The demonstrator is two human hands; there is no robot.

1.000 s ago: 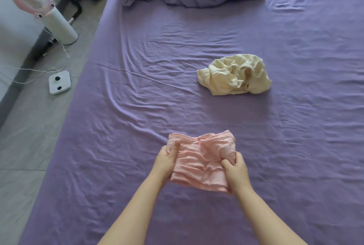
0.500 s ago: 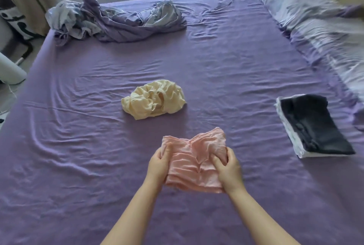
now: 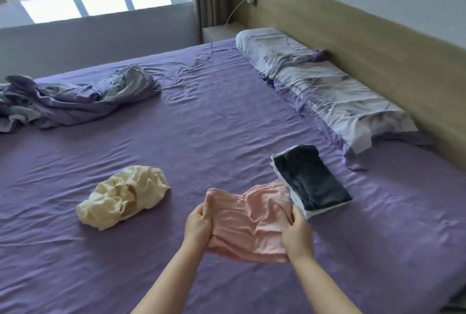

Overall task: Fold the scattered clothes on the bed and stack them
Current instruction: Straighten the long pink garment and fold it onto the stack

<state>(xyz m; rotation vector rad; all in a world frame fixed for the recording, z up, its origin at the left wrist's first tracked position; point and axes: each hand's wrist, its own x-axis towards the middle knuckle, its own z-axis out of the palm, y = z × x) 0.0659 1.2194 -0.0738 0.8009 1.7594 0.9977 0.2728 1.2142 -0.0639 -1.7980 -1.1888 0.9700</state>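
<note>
The bed [image 3: 227, 122] is serving as the work surface, its purple sheet giving a broad flat area for folding. Along the headboard the pillows [image 3: 327, 91] are lying out of the way, and at the far left a crumpled purple-grey bedcover [image 3: 75, 102] is sitting bunched up, apart from the clothes. To the right, near the pillows, the folded stack [image 3: 310, 182] is resting with a dark garment on top of a white one, probably kept there as the collecting spot. In the middle, the cream garment [image 3: 123, 197] is lying crumpled and not yet folded.

The pink garment [image 3: 247, 223] is being held up just off the sheet, its right edge reaching just beside the stack. The left hand [image 3: 198, 225] is pinching its left edge, thumb over the cloth, and the right hand [image 3: 297, 235] is gripping its right edge likewise. Both grips are keeping the folded cloth taut so that it holds its shape, likely for setting onto the stack.
</note>
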